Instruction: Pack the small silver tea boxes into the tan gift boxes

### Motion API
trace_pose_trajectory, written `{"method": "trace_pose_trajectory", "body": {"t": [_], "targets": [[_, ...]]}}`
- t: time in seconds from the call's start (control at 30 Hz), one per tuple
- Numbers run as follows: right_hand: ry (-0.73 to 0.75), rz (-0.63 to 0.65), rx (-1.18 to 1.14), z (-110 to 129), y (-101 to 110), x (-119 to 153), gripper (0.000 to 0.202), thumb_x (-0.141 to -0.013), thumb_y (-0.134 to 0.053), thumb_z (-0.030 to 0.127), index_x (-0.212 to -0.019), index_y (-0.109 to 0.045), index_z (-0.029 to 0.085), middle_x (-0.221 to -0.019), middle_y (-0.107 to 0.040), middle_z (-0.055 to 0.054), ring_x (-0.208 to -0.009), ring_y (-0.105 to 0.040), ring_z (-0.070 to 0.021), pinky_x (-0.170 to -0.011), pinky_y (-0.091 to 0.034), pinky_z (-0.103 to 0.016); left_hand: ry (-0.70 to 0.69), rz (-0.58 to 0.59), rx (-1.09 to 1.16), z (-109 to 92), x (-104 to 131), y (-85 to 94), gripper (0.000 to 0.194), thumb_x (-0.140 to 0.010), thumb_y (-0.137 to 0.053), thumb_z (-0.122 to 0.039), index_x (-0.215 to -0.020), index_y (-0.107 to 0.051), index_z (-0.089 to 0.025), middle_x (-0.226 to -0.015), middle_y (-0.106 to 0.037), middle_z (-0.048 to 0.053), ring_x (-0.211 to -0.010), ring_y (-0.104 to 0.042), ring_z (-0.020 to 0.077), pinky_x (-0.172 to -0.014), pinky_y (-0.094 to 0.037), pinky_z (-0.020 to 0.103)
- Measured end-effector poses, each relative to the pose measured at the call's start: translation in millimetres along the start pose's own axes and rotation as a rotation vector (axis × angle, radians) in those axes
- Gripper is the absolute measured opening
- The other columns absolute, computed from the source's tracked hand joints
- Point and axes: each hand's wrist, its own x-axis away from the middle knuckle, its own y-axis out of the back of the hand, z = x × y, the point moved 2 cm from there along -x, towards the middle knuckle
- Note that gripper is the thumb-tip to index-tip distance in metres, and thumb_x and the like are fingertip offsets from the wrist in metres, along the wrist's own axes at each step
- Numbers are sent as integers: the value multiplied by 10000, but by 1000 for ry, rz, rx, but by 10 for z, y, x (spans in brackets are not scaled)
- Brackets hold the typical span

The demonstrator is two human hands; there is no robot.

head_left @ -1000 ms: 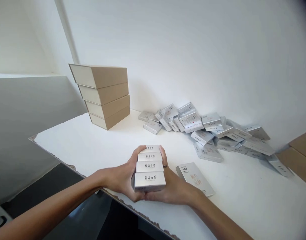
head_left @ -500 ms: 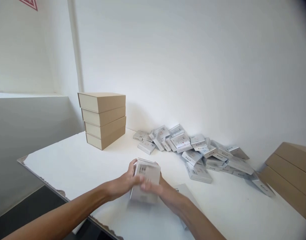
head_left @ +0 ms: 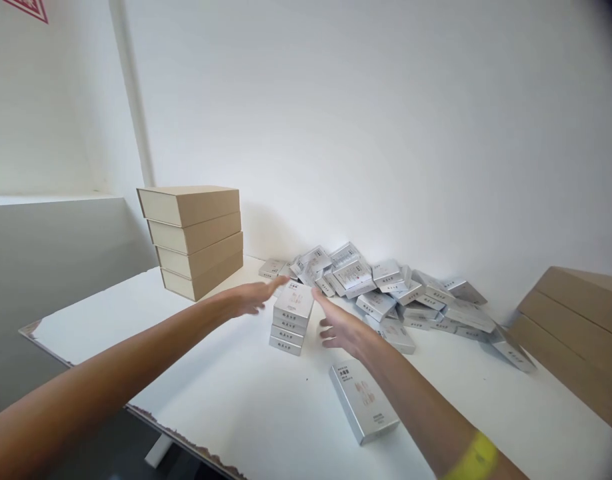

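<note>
A neat stack of several small silver boxes (head_left: 292,315) with dark printing stands upright on the white table (head_left: 226,393). To its left is my left hand (head_left: 253,298), fingers stretched out and holding nothing. My right hand (head_left: 340,327) hovers to the right of the stack with its fingers apart and nothing in them. Both hands are close to the top of the stack, thumbs toward it. One larger-looking silver box (head_left: 365,401) lies flat on the table, nearer to me and below my right forearm.
A heap of loose silver boxes (head_left: 386,293) lies against the white wall. Several beige boxes (head_left: 206,233) are piled at the back left. A brown cardboard box (head_left: 576,333) stands at the right. The table's near-left edge (head_left: 171,433) is chipped.
Both hands were gripping silver boxes close to me. Those boxes now stand stacked farther back on the table, and both hands have come off them and spread apart.
</note>
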Motion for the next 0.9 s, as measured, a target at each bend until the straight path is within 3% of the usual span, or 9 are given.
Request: {"method": "trace_pose_trajectory", "body": {"t": [0.1,0.17,0.2,0.3,0.43,0.5,0.63,0.77,0.9], "targets": [[-83,-158,32,-385,152,505,1110,-773,-451,913,-1584,-71,258,-1629,-257,-184,-1440,-371,-411,-1134,-334,-609,-211,-355,-61,326,609,24,700,-857,-483,-723,-1394,-393,-283,-1652,-282,109,-1498,-280,372,-1201,-237,559],[-124,-344,143,-706,159,795,1125,-743,-534,877,-1574,-38,304,-1659,-183,-128,-1465,-313,-417,-1151,-313,-612,-310,-621,-123,678,949,-221,599,-861,-526,-676,-1327,-401,-321,-1606,-353,98,-1465,-337,389,-1158,-298,627],[-143,-383,182,-851,113,892,1139,-730,-579,842,-1569,-55,277,-1659,-167,-135,-1469,-296,-425,-1154,-313,-608,-331,-576,-152,859,1037,-444,525,-860,-562,-637,-1277,-429,-348,-1540,-443,93,-1427,-401,392,-1137,-331,654],[-150,-371,217,-1123,-116,961,1186,-696,-687,717,-1550,-91,150,-1603,-250,-213,-1462,-297,-433,-1163,-324,-566,-437,-119,-227,1190,1016,-1276,457,-768,-683,-558,-1120,-507,-326,-1486,-505,137,-1375,-464,450,-1107,-369,711],[-118,-417,303,-1172,-246,865,1043,-736,-687,550,-1534,-190,100,-1360,-522,-241,-1299,-482,-445,-1049,-419,-554,-397,35,-261,935,766,-1921,869,-643,-748,-546,-1348,-420,-159,-1548,-361,305,-1498,-209,523,-1188,-193,746],[-130,-455,335,-1196,-191,906,1004,-758,-662,557,-1539,-211,117,-1292,-568,-223,-1226,-532,-434,-995,-453,-540,-354,127,-338,676,729,-1960,926,-661,-732,-566,-1387,-407,-92,-1539,-366,331,-1488,-237,522,-1198,-184,727],[-188,-685,466,-1428,87,1157,833,-862,-518,584,-1508,-277,116,-1316,-559,-195,-1208,-543,-387,-991,-470,-506,-403,204,-563,403,841,-1758,636,-777,-655,-455,-1298,-521,-115,-1489,-492,255,-1434,-393,460,-1178,-271,704],[-194,-697,568,-1766,395,1367,655,-857,-508,611,-1330,-492,158,-1402,-523,-160,-1315,-452,-380,-1106,-380,-536,-497,150,-706,620,945,-1578,573,-801,-653,-468,-1264,-566,-142,-1505,-503,238,-1434,-416,448,-1158,-297,717],[-160,-755,595,-1757,727,1410,776,-850,-470,753,-1372,-429,181,-1596,-288,-147,-1480,-213,-378,-1206,-229,-570,-650,-128,-545,955,1204,-1547,585,-787,-700,-451,-1313,-558,-239,-1494,-545,136,-1394,-488,391,-1172,-363,619]]}}
